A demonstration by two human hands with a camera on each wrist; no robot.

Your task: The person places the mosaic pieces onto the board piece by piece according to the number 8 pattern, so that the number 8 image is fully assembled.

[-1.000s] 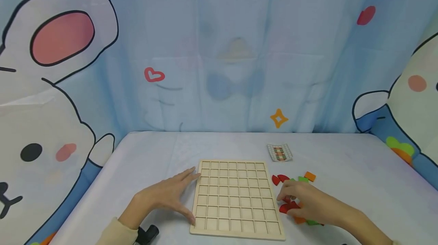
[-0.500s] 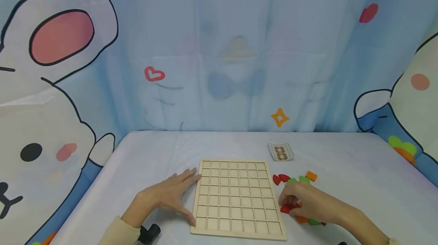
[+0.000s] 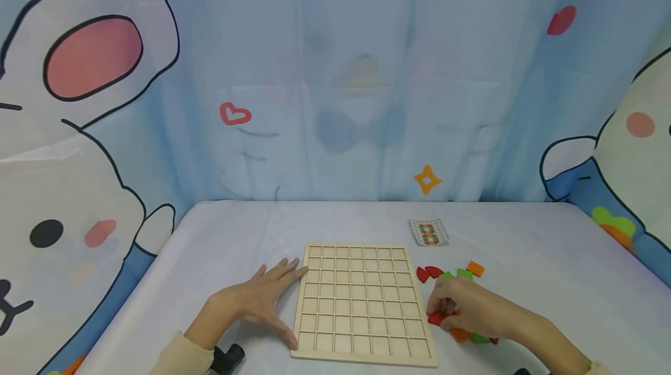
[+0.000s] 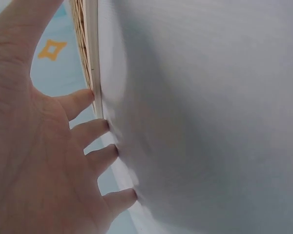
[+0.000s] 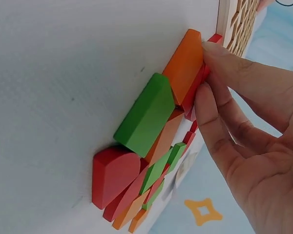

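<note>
Left hand (image 3: pixel 259 302): spread, touching your board (image 3: pixel 360 309) at its left edge.
Right hand (image 3: pixel 466 306): fingers bent; whether grasping, cannot tell.
Red piece (image 3: pixel 435 319): at your right fingertips, beside the board's right edge.

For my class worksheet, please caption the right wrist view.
A right hand pinches a red block near orange blocks and green blocks.

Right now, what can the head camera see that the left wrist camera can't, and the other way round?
Only the head view: the right hand, the coloured pieces and the small picture card.
Only the left wrist view: the palm of the left hand.
Both: that hand, the wooden board, the table and the orange star.
</note>
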